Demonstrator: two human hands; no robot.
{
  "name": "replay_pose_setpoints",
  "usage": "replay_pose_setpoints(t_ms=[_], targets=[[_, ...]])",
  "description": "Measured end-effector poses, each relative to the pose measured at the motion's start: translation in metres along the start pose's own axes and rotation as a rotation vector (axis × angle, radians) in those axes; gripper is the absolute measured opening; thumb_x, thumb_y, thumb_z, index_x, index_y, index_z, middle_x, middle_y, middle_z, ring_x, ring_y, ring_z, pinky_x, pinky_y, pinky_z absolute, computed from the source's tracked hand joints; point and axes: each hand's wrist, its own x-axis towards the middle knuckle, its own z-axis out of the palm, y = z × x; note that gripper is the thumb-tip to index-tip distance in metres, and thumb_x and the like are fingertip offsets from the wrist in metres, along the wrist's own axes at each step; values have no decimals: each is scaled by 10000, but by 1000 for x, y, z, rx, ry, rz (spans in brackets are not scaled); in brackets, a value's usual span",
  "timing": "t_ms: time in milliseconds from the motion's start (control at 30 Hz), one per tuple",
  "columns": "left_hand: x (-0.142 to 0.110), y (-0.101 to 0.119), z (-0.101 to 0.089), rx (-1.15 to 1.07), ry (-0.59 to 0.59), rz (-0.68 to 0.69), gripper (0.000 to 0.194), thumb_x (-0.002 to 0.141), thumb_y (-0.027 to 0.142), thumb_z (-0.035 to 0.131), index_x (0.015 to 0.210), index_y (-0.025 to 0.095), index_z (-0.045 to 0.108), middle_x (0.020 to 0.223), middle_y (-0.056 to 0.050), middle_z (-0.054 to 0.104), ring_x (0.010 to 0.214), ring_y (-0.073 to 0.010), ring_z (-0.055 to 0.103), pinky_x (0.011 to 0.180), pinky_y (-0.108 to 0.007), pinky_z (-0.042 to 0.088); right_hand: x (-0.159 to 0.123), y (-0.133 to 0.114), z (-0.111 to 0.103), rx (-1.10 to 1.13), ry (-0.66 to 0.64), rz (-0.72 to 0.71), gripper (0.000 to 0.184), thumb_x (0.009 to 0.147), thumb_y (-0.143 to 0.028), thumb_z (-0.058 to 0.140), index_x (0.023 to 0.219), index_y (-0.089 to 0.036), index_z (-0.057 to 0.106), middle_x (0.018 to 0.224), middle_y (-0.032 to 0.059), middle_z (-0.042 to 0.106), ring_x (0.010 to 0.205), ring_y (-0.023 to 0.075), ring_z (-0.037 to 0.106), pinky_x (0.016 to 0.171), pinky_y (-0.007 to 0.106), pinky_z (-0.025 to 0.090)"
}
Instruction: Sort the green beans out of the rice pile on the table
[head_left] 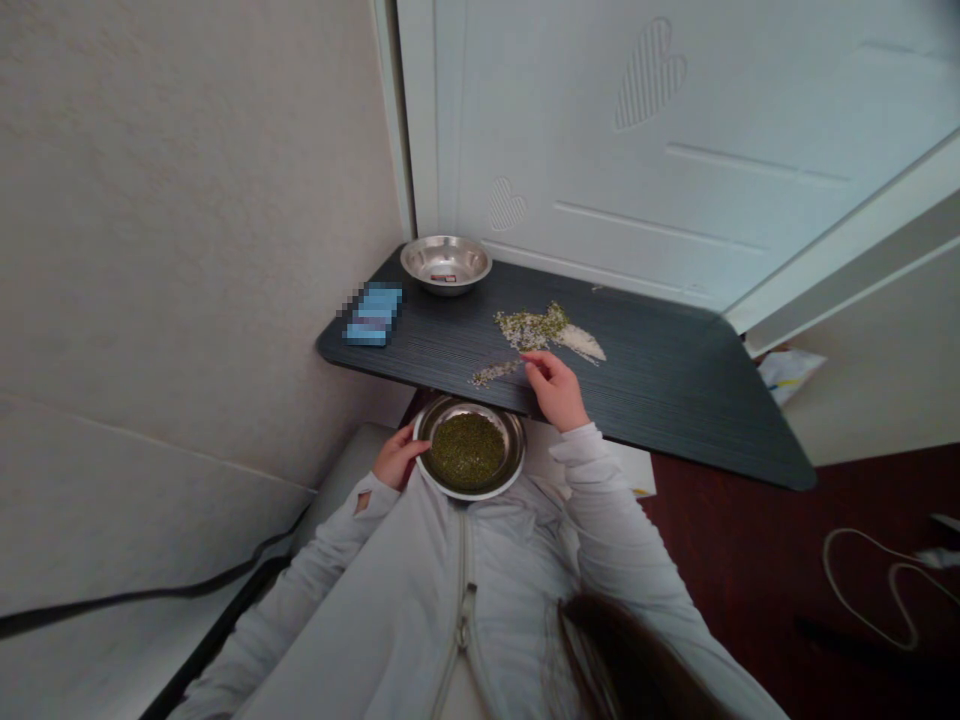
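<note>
"Green-flecked strip of grains (493, 374) on the dark table (675, 390): which way does it run?"

"Near left to far right, ending by the fingertips of the right hand (556, 388)."

"That grip?"

"Narrow; whether it pinches a grain, I can't tell. The left hand (397, 457) holds the steel bowl (514, 445) by its left rim, mouth up."

To the right of the right hand (555, 388), the dark tabletop (697, 390) offers a wide, bare stretch. Ahead and leftward, loose grains (529, 330) lie in the way, with a metal basin (417, 266) and a blurred blue item (373, 313) beyond; a white door (570, 130) closes off the far side. Below the near edge, a bowl (469, 494) fills the gap before the person's jacket (427, 590).
</note>
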Motion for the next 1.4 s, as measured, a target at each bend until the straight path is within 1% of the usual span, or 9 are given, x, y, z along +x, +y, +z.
replay_pose_setpoints(t_ms=[267,367,567,733,900,1133,1400], targets=[[-1,1,1,3,-14,14,517,397,212,689,892,117,577,731,-41,644,775,-232,563,779,-362,377,0,0,-1,-14,-7,-9,236,694,-278,409,847,-178,558,763,10,560,565,96,429,592,237,361],[-1,1,0,-8,-31,13,516,411,203,683,907,117,570,733,-39,645,784,-227,561,781,-354,377,0,0,-1,-10,-1,-20,236,697,-280,408,848,-175,557,770,12,559,574,95,432,598,237,362],[-2,1,3,-19,-33,-4,546,412,199,676,937,113,554,708,-33,645,769,-229,567,763,-364,389,0,1,0,-3,-12,-29,239,704,-279,404,859,-174,553,773,15,557,570,92,430,587,234,364],[-3,2,3,-17,-12,-3,525,407,190,678,914,116,565,699,-28,646,755,-224,571,766,-359,387,1,2,0,-15,-12,-32,237,703,-279,407,860,-180,554,790,16,560,577,94,433,593,238,366],[-3,3,3,-38,-25,-5,495,418,158,671,901,118,567,690,-19,647,734,-205,577,784,-345,378,0,1,0,-9,-12,-30,235,702,-281,408,856,-181,555,797,15,562,575,94,435,595,240,369],[-3,2,3,-48,-18,-1,530,418,170,675,929,102,554,684,-28,646,732,-212,576,781,-358,375,0,1,0,-15,-5,-35,229,700,-273,411,847,-176,558,787,14,561,574,93,431,596,235,366],[0,0,0,-33,-38,12,474,428,154,672,888,113,568,679,-14,642,721,-190,573,780,-337,374,0,0,-1,-17,-6,-26,230,700,-269,411,849,-172,556,768,13,560,570,93,430,591,233,366]])
